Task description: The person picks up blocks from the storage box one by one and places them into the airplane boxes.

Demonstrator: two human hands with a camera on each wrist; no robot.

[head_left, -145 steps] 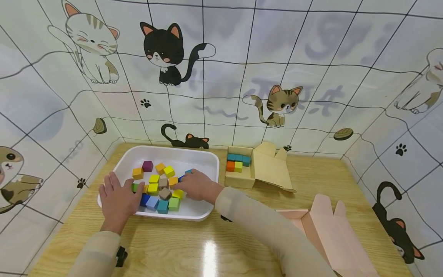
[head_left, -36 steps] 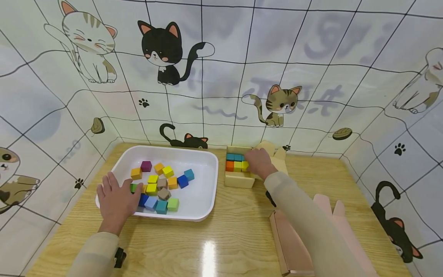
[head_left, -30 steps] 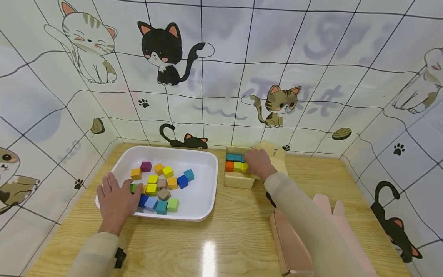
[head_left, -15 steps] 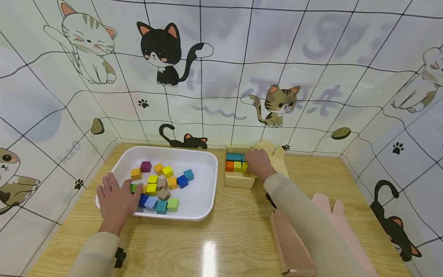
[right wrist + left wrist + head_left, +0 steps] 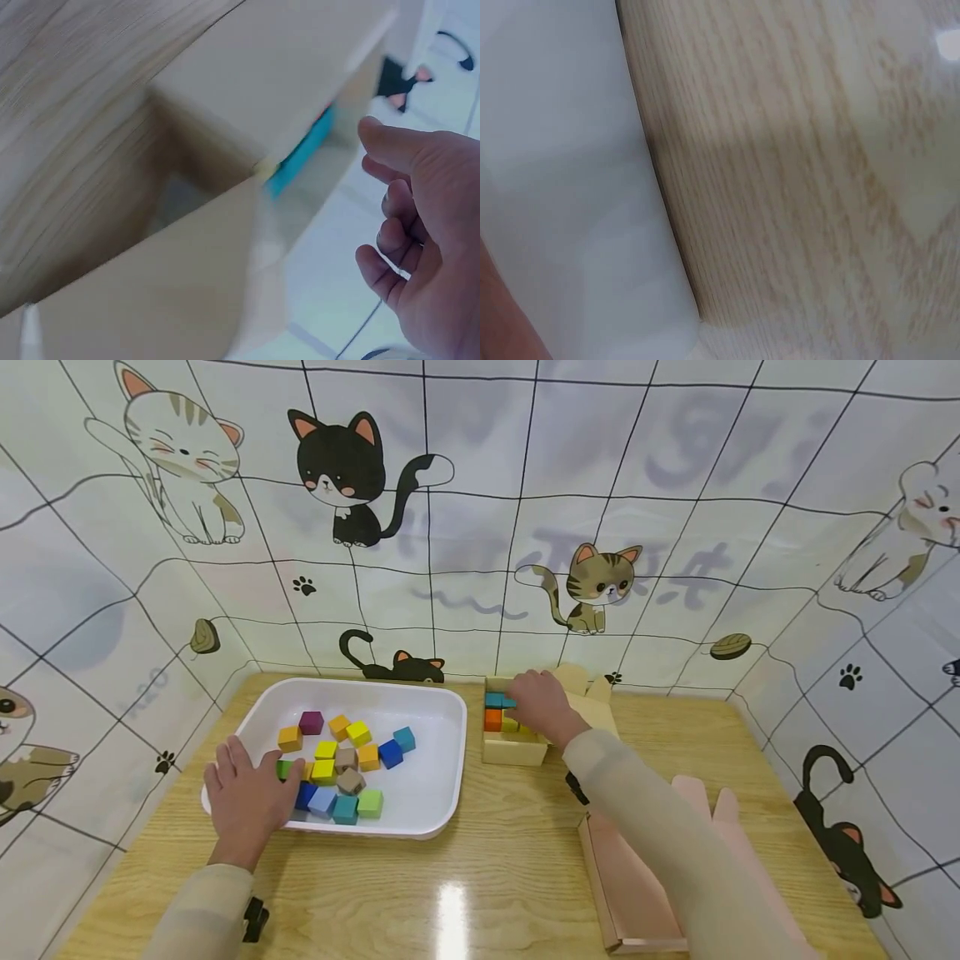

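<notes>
My left hand (image 5: 251,789) rests with spread fingers on the left side of a white tray (image 5: 427,693), its thumb beside a green cube (image 5: 284,769). Loose coloured cubes, among them a purple cube (image 5: 311,722) and a blue cube (image 5: 391,753), lie in the tray. Over the cream cardboard box (image 5: 513,754) is my right hand (image 5: 546,703). In the right wrist view its loosely bent fingers (image 5: 397,240) hold nothing, apart from the box wall. Teal cubes (image 5: 494,700) and an orange cube (image 5: 492,720) show inside; the hand hides the box's right part.
A pink cardboard box (image 5: 626,893) stands lidded-back at the front right, partly under my right sleeve (image 5: 667,843). The cream box's flap (image 5: 592,710) lies folded out to the right. A cat-patterned sheet (image 5: 465,527) rises behind the wooden table (image 5: 375,893).
My right hand has gone from the tray to the cream box, and a yellow cube has passed from tray to box. Just now that hand has shifted slightly left and up. The left hand stays put.
</notes>
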